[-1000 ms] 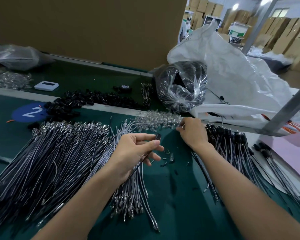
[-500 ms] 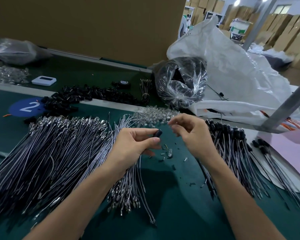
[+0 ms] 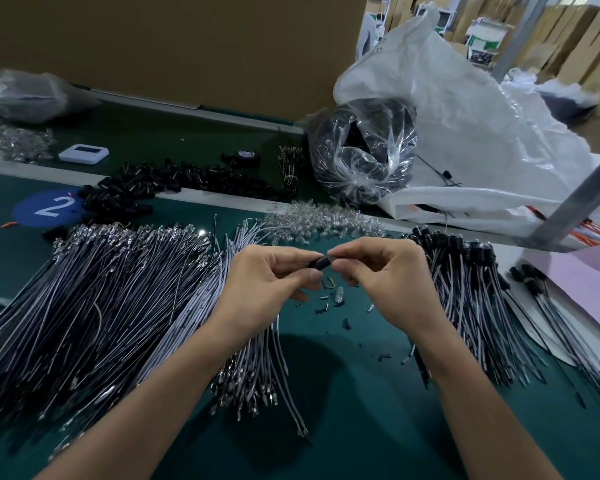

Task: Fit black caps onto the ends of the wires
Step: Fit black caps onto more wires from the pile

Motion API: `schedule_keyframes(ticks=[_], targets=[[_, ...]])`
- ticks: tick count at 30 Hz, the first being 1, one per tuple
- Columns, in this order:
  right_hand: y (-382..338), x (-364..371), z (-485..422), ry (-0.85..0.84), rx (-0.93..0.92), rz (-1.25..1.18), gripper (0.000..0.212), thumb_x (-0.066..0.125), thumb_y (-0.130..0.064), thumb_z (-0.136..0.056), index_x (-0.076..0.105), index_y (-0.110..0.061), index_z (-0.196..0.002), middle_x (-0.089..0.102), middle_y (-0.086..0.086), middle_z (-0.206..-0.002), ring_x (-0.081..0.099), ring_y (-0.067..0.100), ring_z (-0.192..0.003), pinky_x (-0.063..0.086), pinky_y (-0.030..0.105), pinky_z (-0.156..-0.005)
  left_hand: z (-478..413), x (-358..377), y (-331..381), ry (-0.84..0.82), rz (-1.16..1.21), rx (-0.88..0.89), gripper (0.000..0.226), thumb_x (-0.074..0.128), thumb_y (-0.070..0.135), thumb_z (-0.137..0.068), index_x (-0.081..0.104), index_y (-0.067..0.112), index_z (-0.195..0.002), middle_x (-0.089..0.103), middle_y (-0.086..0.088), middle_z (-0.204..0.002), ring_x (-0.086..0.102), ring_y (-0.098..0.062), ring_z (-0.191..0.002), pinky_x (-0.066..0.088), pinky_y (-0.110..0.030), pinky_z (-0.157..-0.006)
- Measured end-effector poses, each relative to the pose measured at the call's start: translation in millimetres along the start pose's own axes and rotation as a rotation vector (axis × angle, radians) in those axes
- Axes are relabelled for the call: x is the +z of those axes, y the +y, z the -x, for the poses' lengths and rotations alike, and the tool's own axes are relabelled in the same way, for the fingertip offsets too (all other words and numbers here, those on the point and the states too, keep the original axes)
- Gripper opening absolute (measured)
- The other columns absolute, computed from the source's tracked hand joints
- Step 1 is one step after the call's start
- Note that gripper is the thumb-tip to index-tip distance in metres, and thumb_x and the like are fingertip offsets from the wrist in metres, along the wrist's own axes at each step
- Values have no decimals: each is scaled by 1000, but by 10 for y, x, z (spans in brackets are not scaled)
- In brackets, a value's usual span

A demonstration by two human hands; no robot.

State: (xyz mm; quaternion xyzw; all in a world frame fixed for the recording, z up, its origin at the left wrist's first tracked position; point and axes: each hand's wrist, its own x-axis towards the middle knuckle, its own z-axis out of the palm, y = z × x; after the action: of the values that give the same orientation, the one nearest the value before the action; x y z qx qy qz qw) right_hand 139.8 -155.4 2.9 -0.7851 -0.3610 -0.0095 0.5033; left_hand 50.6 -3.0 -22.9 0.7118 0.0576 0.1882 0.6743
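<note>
Two hands meet above the green table [image 3: 361,393], between the piles. Left hand [image 3: 271,282] grips a black cap [image 3: 320,263] between thumb and fingers. Right hand [image 3: 392,278] pinches a small part [image 3: 331,260] against the cap's right end; we can't tell what that part is. Uncapped wires [image 3: 101,299] fan out on the left, capped wires [image 3: 465,289] on the right. Beyond the hands we see a heap of clear bits [image 3: 326,223], a pile of loose caps [image 3: 174,181], a tied clear bag [image 3: 361,157] of dark parts, and a white sack [image 3: 482,116] beside it. Scraps [image 3: 338,299] lie on the table under the hands.
</note>
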Motion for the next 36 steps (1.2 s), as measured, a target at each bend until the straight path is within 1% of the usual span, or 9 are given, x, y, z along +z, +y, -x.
schedule_keyframes(ticks=[4, 7, 14, 18, 26, 29, 32, 34, 36], targets=[[20, -53, -10, -84, 16, -50, 23, 73, 2, -82, 78, -18, -92, 75, 1, -74, 69, 15, -62, 58, 27, -66, 1, -24, -7, -25, -38, 15, 29, 71, -5, -83, 75, 22, -93, 77, 0, -80, 75, -18, -75, 59, -24, -64], [48, -77, -16, -121, 35, -55, 26, 69, 5, -85, 77, -18, -90, 74, 3, -71, 67, 14, -60, 54, 21, -63, 6, -14, -11, -44, -98, 35, 34, 71, -5, -83, 74, 27, -93, 77, 4, -81, 75, -15, -76, 60, -24, -67], [67, -108, -6, -142, 94, -63, 20, 68, 3, -87, 72, -16, -83, 73, 0, -68, 67, 13, -59, 53, 19, -60, 20, 4, -2, -57, -141, 55, 34, 72, -4, -83, 74, 28, -92, 77, 8, -80, 74, -12, -74, 59, -22, -67], [60, -135, -2, -153, 69, -72, 21, 67, 4, -87, 72, -16, -81, 72, -1, -66, 66, 11, -58, 51, 19, -60, 28, 12, 8, -65, -115, 50, 34, 71, -5, -84, 74, 28, -90, 77, 6, -80, 74, -12, -74, 59, -22, -66], [80, -76, 23, -97, -24, -45, 27, 67, 9, -84, 75, -16, -79, 70, -4, -62, 64, 10, -55, 51, 19, -58, 31, 11, -6, -81, -111, 40, 35, 73, -6, -81, 74, 28, -89, 76, 7, -80, 74, -13, -73, 59, -21, -66], [67, -78, 28, -106, -14, -79, 24, 67, 7, -85, 74, -16, -81, 71, 0, -65, 65, 13, -58, 52, 21, -59, 34, 20, 22, -88, -95, 53, 34, 71, -6, -82, 74, 27, -91, 77, 6, -80, 75, -13, -74, 58, -20, -66], [72, -95, 26, 30, 34, -205, 19, 67, 4, -87, 72, -14, -84, 73, 3, -72, 66, 12, -63, 52, 20, -61, 17, 26, 56, -57, 15, 47, 27, 67, -3, -86, 71, 23, -92, 77, 0, -79, 75, -16, -72, 58, -22, -63], [113, -73, 24, 92, 63, -91, 17, 69, 1, -86, 71, -15, -83, 73, -3, -71, 65, 5, -64, 51, 16, -63, 2, 13, 74, -14, 98, 8, 18, 64, 0, -89, 68, 17, -95, 77, -3, -81, 75, -19, -72, 59, -24, -62], [148, 15, 47, 9, 100, 148, 15, 74, -3, -83, 72, -18, -82, 70, -10, -71, 62, -2, -62, 45, 9, -64, -13, -26, 87, 22, 222, -53, 11, 61, 3, -91, 63, 7, -101, 77, -8, -85, 75, -22, -76, 60, -27, -65]])
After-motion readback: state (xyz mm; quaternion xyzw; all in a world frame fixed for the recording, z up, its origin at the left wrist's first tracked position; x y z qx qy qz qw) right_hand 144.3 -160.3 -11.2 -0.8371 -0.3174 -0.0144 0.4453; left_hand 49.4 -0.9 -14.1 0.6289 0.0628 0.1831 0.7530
